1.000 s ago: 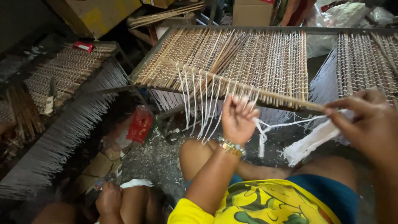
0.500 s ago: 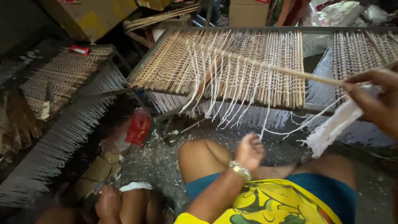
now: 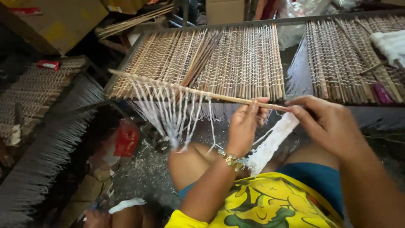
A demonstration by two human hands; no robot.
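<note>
Stick: thin bamboo stick [image 3: 198,90] held near-level across the front of the rack, running from upper left down to the hands at right.
Threads: white wick threads [image 3: 171,114] hang in loops off the stick's left and middle part, ends dangling in front of the rack's lower edge.
Left hand: left hand [image 3: 244,126] closed round the stick near its right end, fingers curled over the top, thumb under; gold bracelet [image 3: 231,160] on the wrist.
Right hand: right hand [image 3: 331,126] just beside the left, fingertips pinched on the stick's very end. Whether it also grips the thread bundle, cannot tell.
Bundle: white thread bundle [image 3: 270,143] hangs from below the two hands down to the lap, touching the yellow printed shirt [image 3: 270,202].
Rack: wooden rack [image 3: 219,59] right behind the stick, packed with rows of thread-wound sticks; loose bare sticks [image 3: 202,57] lie slanted on top.
Second rack: similar rack [image 3: 350,59] to the right, white cloth [image 3: 390,44] on its far corner.
Left side: another loaded rack [image 3: 33,93] lower down, small red packet [image 3: 48,64] on it, red bag [image 3: 126,139] on the floor nearby.
Background: cardboard box [image 3: 59,21] top left.
</note>
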